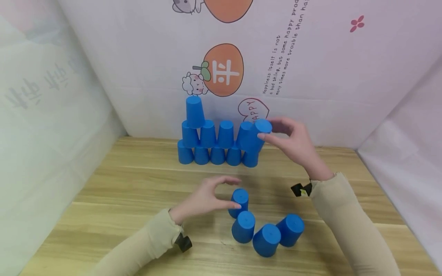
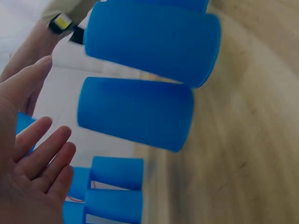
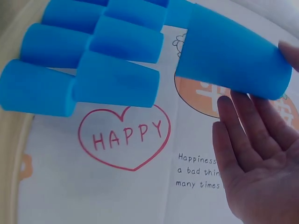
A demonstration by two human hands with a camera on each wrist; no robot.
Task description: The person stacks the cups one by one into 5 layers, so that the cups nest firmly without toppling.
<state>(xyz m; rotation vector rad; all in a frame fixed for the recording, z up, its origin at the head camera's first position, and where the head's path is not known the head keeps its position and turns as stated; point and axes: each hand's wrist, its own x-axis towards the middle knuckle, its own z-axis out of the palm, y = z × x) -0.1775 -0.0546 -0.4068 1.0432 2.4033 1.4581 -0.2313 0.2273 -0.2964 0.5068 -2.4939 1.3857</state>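
A blue plastic cup, bottom up, is pinched between the thumb and fingers of my right hand, in front of the right end of a stack. The right wrist view shows this held cup apart from the stacked cups. Two rows of upside-down blue cups form the stack, with a single cup on top at the left. My left hand is spread beside a standing blue cup; in the left wrist view its fingers hold nothing.
Three more upside-down cups stand on the wooden table, nearer the front edge. Behind the stack rises a white printed sheet with orange drawings and lettering. White sheets also hang at both sides.
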